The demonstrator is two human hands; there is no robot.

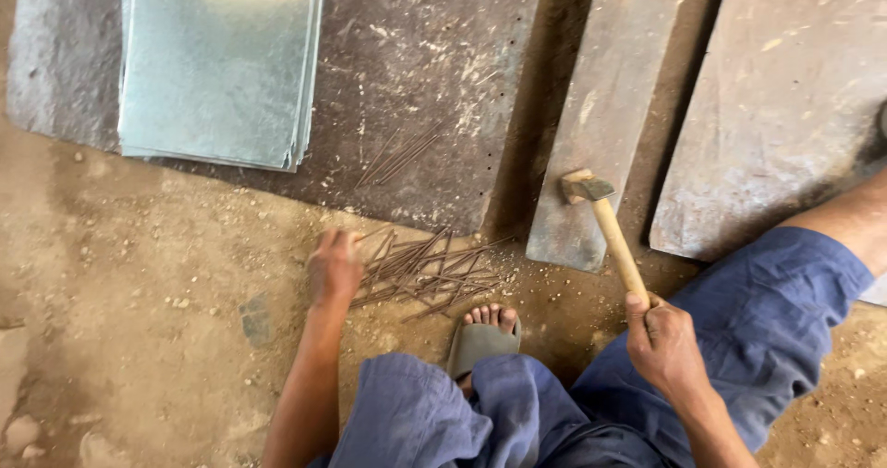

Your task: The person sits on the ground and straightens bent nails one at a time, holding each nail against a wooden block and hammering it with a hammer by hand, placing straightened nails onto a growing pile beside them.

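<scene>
Below, lower centre: I see a person crouched on a dirt floor (139, 274), blue trousers and a sandalled foot (485, 334) filling the bottom edge.
Left hand: the left hand (334, 267), centre-left, rests fingers-down on the near end of a scattered pile of thin metal rods (430, 269); whether it pinches one, I cannot tell.
Right hand: the right hand (663, 339), lower right, is fisted around the wooden handle of a hammer (605, 228), whose head lies on a narrow plank (610, 89).
Rods, more: a smaller bunch (402, 157) lies on the dark slab (434, 71) above.
Upper left: a stack of galvanised sheets (217, 61).
Right edge: a wide board (785, 98).
</scene>
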